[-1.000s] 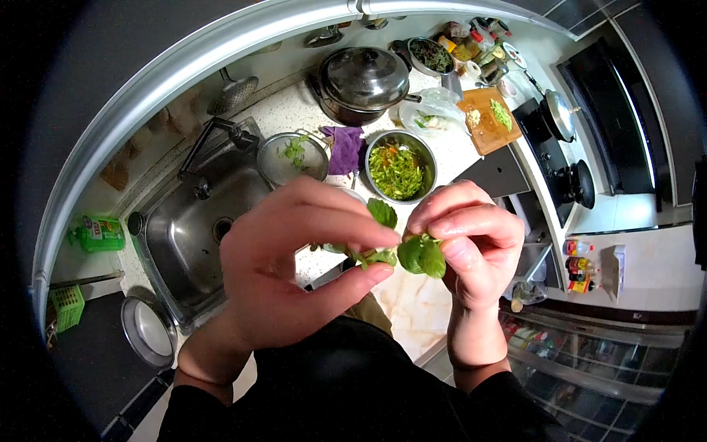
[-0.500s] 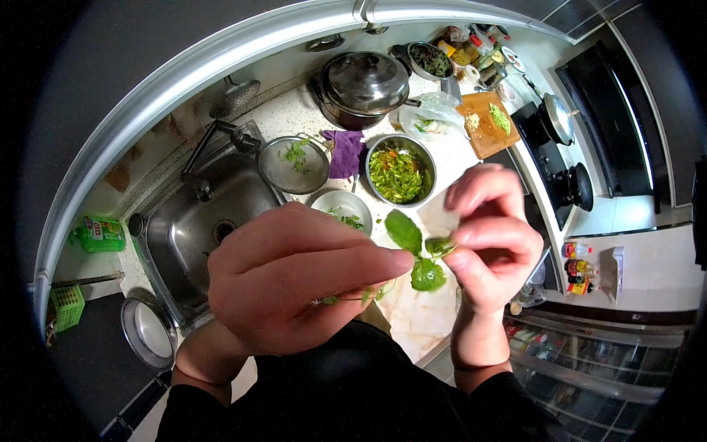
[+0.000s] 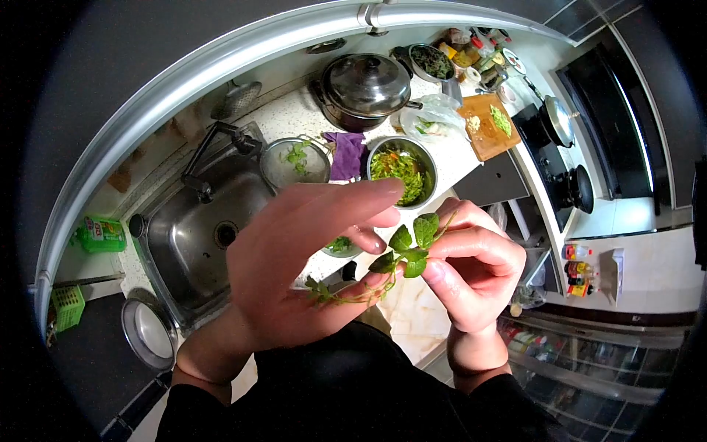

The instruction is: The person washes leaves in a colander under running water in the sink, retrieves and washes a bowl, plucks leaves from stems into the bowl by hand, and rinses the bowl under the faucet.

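Observation:
A thin-stemmed sprig of green leaves (image 3: 414, 254) is pinched between the thumb and fingers of my right hand (image 3: 475, 269), above the counter's front edge. Its trailing stem runs leftward across the thumb side of my left hand (image 3: 294, 258). My left hand is open, its fingers spread apart from the thumb, with the stem lying against it. Behind the left fingers, a bowl of green leaves (image 3: 339, 246) is mostly hidden. Farther back stands a metal pot of chopped greens (image 3: 401, 173). Beside it, a round strainer (image 3: 283, 173) holds a few leafy sprigs.
The steel sink (image 3: 202, 254) is on the left. A purple cloth (image 3: 347, 156), a lidded pot (image 3: 366, 85) and a plastic bag (image 3: 434, 110) lie behind. A cutting board (image 3: 482, 140) with chopped food sits right, near the stove pans (image 3: 578, 188).
My left fingers have opened away from the sprig and lifted. My right hand has closed on it and moved slightly left and down, and more leaves and stem show.

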The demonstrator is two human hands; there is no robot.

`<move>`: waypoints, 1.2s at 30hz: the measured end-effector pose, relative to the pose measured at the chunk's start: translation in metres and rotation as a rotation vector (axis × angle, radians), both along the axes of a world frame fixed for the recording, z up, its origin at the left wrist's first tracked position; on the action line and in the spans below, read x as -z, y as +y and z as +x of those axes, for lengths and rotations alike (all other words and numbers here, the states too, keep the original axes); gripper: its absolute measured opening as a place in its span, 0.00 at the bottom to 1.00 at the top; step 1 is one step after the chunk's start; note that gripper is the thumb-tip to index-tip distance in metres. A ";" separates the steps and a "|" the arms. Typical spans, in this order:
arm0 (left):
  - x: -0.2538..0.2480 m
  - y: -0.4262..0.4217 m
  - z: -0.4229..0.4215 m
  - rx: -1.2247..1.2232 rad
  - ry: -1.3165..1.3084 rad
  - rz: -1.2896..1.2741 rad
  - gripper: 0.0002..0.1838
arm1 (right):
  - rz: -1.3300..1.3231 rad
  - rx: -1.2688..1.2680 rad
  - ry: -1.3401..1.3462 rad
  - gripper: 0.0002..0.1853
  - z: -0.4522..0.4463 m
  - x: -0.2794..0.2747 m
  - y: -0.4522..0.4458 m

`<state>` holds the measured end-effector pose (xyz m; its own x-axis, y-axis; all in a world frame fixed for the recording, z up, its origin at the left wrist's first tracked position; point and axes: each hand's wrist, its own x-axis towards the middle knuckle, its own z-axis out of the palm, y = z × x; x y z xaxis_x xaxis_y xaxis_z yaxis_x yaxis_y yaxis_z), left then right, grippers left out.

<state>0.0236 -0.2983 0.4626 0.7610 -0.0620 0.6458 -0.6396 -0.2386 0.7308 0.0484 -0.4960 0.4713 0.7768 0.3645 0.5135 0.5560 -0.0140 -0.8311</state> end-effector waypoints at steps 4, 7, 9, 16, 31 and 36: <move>0.003 0.004 0.009 0.056 -0.089 0.042 0.25 | 0.013 -0.013 0.040 0.06 0.001 0.001 0.001; 0.005 0.005 0.008 0.089 -0.094 0.027 0.22 | -0.041 -0.019 0.004 0.06 0.002 0.001 0.001; 0.006 0.006 0.007 0.095 -0.086 0.026 0.22 | -0.060 -0.032 0.000 0.06 0.002 0.002 0.001; 0.010 0.002 0.007 0.133 -0.086 0.007 0.28 | -0.119 -0.053 -0.031 0.05 0.004 0.010 0.000; 0.018 -0.007 0.009 -0.026 -0.020 -0.040 0.22 | -0.206 -0.146 0.049 0.05 0.003 0.012 -0.010; 0.049 0.012 0.014 -0.066 0.375 -0.338 0.18 | -0.396 -0.092 0.170 0.03 0.020 0.040 -0.025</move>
<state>0.0381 -0.2865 0.4138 0.9395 0.1591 0.3033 -0.3101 0.0195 0.9505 0.0686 -0.5213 0.4311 0.7934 0.5789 0.1881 0.4257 -0.3069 -0.8512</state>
